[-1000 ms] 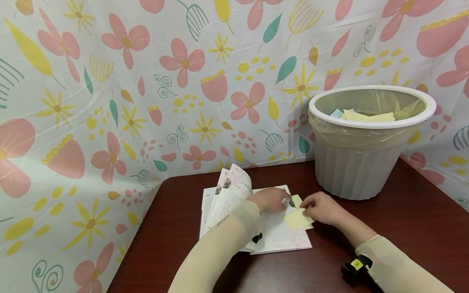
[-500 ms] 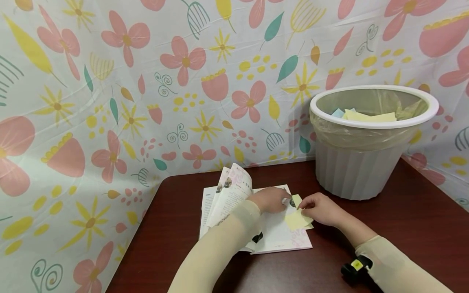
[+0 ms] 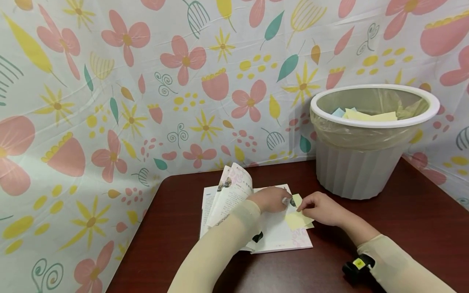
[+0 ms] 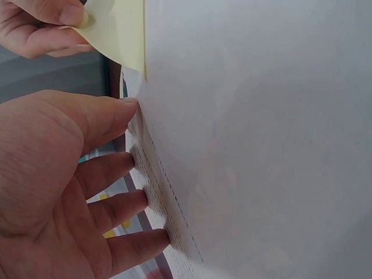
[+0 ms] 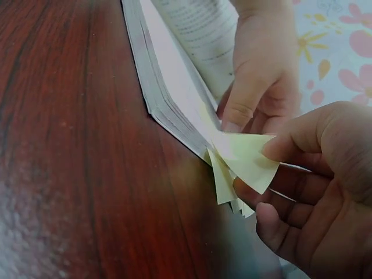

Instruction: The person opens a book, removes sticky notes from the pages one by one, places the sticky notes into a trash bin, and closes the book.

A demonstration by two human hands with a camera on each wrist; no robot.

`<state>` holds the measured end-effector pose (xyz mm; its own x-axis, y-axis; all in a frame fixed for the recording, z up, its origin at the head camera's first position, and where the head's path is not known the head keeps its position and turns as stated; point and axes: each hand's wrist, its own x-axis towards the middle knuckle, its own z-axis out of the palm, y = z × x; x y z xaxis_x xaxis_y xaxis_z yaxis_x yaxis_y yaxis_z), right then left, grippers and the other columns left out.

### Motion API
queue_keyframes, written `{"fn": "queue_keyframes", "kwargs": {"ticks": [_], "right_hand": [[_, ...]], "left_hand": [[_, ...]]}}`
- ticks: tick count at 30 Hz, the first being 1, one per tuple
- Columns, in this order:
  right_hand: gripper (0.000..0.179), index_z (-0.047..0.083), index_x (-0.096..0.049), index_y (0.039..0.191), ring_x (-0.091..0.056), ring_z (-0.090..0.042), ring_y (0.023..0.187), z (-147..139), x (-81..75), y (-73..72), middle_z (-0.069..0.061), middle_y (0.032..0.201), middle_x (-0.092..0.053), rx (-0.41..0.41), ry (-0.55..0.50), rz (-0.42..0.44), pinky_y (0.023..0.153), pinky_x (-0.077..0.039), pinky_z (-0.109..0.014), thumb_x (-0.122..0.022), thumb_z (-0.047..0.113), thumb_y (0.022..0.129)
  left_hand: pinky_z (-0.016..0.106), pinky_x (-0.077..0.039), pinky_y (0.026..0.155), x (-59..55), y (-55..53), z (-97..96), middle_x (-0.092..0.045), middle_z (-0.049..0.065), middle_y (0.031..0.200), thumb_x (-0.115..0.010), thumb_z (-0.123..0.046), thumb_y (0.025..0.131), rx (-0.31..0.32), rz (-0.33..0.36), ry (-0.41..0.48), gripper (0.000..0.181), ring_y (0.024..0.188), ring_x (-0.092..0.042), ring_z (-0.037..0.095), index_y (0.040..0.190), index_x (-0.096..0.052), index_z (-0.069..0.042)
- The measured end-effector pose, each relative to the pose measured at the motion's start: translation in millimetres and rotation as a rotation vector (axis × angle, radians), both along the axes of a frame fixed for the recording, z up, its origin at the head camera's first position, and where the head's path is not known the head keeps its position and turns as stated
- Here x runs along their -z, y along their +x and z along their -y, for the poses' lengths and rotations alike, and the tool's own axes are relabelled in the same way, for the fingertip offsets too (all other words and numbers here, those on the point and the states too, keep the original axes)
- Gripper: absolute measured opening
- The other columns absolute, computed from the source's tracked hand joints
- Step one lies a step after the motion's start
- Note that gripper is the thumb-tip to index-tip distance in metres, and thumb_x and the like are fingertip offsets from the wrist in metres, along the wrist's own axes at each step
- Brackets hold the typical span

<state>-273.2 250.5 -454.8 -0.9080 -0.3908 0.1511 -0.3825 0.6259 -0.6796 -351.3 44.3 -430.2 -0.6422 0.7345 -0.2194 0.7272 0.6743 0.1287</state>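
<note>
Yellow note (image 5: 249, 156): right hand (image 3: 321, 208) is pinching it | book (image 3: 276, 234): left hand (image 3: 269, 200) is touching, fingers apart | bin (image 3: 357, 167): standing far right

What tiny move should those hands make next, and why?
Probably the right hand should gently peel the yellow note off the open book: that hand pinches the note's free edge, the other end seems stuck, and the left hand touches the pages.

Dark red-brown wood-grain table (image 3: 406, 215) before me, far corner at my 11 o'clock rounded. Directly on it: open book (image 3: 272, 234) at my 12, some leaves lifted; lined grey ribbed bin (image 3: 355, 171), upright, 2 o'clock from book, apart.
</note>
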Motion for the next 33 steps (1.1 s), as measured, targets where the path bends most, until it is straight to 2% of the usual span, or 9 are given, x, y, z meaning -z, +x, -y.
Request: {"fn": "queue_keyframes", "kwargs": {"ticks": [8, 16, 24, 33], "right_hand": [[0.021, 0.01, -0.08, 0.089, -0.05, 0.0, 0.059, -2.6, -2.1, 0.6, -0.001, 0.081, -0.073, -0.044, -0.029, -0.005, 0.057, -0.044, -0.022, -0.063, -0.002, 0.086], [0.021, 0.01, -0.08, 0.088, -0.047, -0.001, 0.053, -2.4, -4.9, 2.6, 0.006, 0.07, -0.065, -0.074, -0.04, 0.031, 0.052, -0.043, -0.022, -0.063, -0.003, 0.085], [0.021, 0.012, -0.081, 0.091, -0.043, 0.0, 0.052, -0.7, -10.6, 6.4, -0.003, 0.081, -0.073, -0.106, -0.052, 0.046, 0.051, -0.041, -0.022, -0.065, -0.001, 0.087], [0.023, 0.013, -0.082, 0.091, -0.041, 0.002, 0.048, 0.4, -11.8, 7.4, 0.001, 0.075, -0.07, -0.149, -0.066, 0.041, 0.048, -0.041, -0.021, -0.066, -0.003, 0.085]], "left_hand": [[0.023, -0.042, 0.115, 2.3, -2.9, -1.1, -0.058, -0.016, 0.149, -0.057, -0.029, 0.103, -0.02, 0.007, 0.013, 0.041, 0.142, -0.049, 0.004, 0.144, -0.061, -0.031], [0.023, -0.043, 0.114, 6.2, -5.4, -2.4, -0.059, -0.017, 0.147, -0.057, -0.03, 0.103, -0.045, 0.024, 0.028, 0.041, 0.14, -0.051, 0.002, 0.144, -0.061, -0.033], [0.024, -0.044, 0.114, 3.8, -2.2, -1.7, -0.059, -0.017, 0.147, -0.057, -0.031, 0.103, -0.072, 0.039, 0.023, 0.041, 0.14, -0.051, 0.003, 0.144, -0.061, -0.033], [0.025, -0.044, 0.114, 4.3, 0.0, -0.7, -0.059, -0.017, 0.146, -0.057, -0.031, 0.103, -0.082, 0.035, 0.027, 0.039, 0.139, -0.052, 0.003, 0.142, -0.062, -0.033]]}}
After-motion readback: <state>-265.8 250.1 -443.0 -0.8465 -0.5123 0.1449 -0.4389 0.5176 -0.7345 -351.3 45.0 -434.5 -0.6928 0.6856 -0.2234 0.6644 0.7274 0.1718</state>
